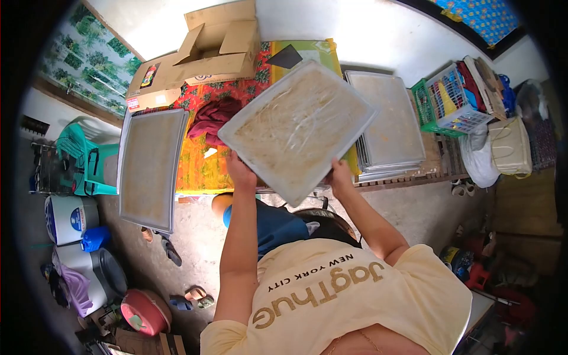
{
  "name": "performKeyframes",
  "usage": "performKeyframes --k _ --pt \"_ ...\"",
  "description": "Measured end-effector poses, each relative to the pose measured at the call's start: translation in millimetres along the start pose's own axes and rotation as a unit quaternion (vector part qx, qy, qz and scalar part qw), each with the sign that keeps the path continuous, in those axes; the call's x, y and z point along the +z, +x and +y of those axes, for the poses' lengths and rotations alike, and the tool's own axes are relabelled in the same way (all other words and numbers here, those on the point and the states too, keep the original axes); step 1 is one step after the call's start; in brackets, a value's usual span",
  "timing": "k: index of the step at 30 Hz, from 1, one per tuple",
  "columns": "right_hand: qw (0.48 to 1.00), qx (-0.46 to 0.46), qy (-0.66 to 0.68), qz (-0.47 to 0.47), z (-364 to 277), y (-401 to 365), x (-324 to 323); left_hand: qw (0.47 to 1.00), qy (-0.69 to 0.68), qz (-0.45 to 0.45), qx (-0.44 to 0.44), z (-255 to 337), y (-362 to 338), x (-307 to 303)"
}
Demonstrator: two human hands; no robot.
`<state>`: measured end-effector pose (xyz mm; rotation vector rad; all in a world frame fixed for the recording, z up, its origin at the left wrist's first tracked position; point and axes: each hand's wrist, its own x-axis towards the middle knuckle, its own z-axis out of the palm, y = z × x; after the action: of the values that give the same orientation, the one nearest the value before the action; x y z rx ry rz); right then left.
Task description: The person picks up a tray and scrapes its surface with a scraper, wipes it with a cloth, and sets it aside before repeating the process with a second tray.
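Observation:
A flat rectangular tray (299, 127) with a pale grey rim and a brownish, streaky, shiny surface is held up, turned cornerwise, over the table. My left hand (241, 170) is closed on its lower left edge. Gripping the lower right edge is my right hand (340, 176); the fingers of both hands are partly hidden beneath the tray. To the left, a similar tray stack (151, 168) lies at the table's edge. Another stack of trays (393, 121) sits on the right, its far left part covered by the held tray. A dark red cloth (213, 120) lies beside the held tray.
An open cardboard box (222, 56) stands at the back of the table, whose cover is a bright patterned cloth (204, 171). A green plastic chair (97, 163) is at left. Crates (452, 100) with cloths stand at right. Slippers (171, 251) and a red tub (142, 310) are on the floor.

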<state>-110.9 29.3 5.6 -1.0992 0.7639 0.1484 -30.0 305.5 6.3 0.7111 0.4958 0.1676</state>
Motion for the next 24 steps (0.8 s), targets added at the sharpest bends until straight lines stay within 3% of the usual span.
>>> performKeyframes --k 3,5,7,9,10,13,15,17,19,21,24 --pt "0.986 0.068 -0.128 -0.083 11.1 -24.5 5.3 0.998 0.064 -0.003 -0.001 21.5 5.3 -6.5" --pt "0.947 0.121 -0.244 -0.172 5.9 -36.1 2.4 0.993 0.116 -0.015 0.001 31.8 22.1 -26.2" --pt "0.874 0.158 -0.368 -0.276 -8.4 -39.0 2.3 0.988 0.153 0.001 0.006 37.8 32.3 -41.5" --pt "0.763 0.173 -0.490 -0.384 -31.3 -35.8 4.6 0.987 0.162 0.015 -0.007 43.6 24.2 -43.3" --pt "0.724 0.180 -0.541 -0.389 -54.3 -40.3 16.3 0.987 0.157 0.014 -0.002 42.5 25.0 -47.1" --pt "0.768 0.064 -0.512 -0.378 -77.9 -3.2 30.7 0.990 0.144 0.004 0.003 39.1 25.6 -51.8" --pt "0.829 0.014 -0.458 -0.322 -100.6 30.3 48.3 0.991 0.135 -0.007 0.004 40.4 23.0 -50.4" --pt "0.845 -0.070 -0.462 -0.261 -126.8 71.3 70.7 0.991 0.135 -0.018 -0.012 45.9 15.3 -45.2" --pt "0.834 -0.173 -0.476 -0.218 -152.9 114.7 92.6 0.988 0.152 -0.024 -0.023 47.0 11.6 -50.5" --pt "0.797 -0.344 -0.478 -0.134 -174.6 186.6 128.4 0.981 0.188 -0.034 -0.027 46.2 21.0 -59.0" --pt "0.783 -0.299 -0.545 -0.028 -197.1 212.9 170.7 0.981 0.193 -0.010 -0.013 45.4 17.6 -54.3"
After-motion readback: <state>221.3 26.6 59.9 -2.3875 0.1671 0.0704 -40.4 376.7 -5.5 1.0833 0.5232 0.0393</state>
